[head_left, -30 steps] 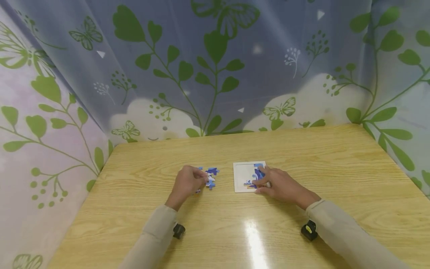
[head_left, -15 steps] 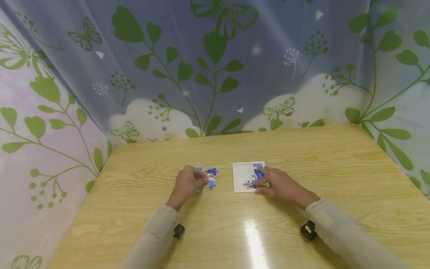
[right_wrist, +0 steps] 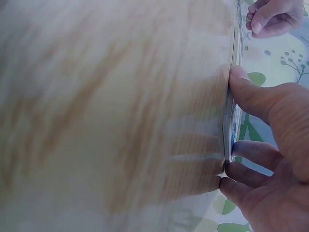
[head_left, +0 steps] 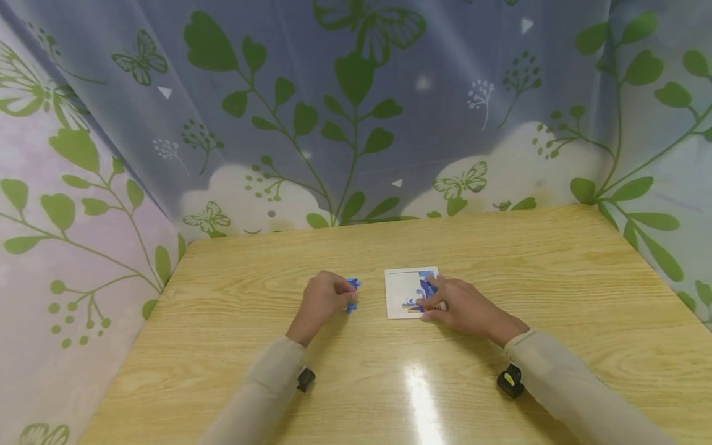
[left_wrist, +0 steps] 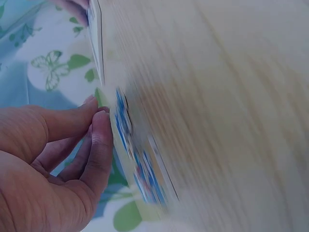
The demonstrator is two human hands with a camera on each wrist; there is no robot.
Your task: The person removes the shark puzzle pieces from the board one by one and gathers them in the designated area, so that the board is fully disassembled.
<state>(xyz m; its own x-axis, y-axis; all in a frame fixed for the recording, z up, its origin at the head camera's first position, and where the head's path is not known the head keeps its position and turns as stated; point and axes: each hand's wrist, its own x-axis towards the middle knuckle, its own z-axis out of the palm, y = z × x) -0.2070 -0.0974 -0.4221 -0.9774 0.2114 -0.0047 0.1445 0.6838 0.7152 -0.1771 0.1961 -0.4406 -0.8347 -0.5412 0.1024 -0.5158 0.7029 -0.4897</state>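
Note:
A square white puzzle tray lies on the table, with blue, white and yellow puzzle pieces fitted along its right and near sides. My right hand holds the tray at its near right corner. In the right wrist view, thumb and fingertips meet the tray's edge. Left of the tray, my left hand hovers over loose blue puzzle pieces, thumb and index fingertips drawn together. The left wrist view shows more loose pieces beside the fingers; I cannot tell whether a piece is pinched between the fingertips.
The wooden table reaches back to a curtain printed with green leaves and butterflies. More patterned cloth hangs at both sides. A black wrist device sits at the right sleeve, another at the left.
My left hand has shifted right over the loose pieces and now covers the white one that showed at its fingertips. The right hand and tray stay put.

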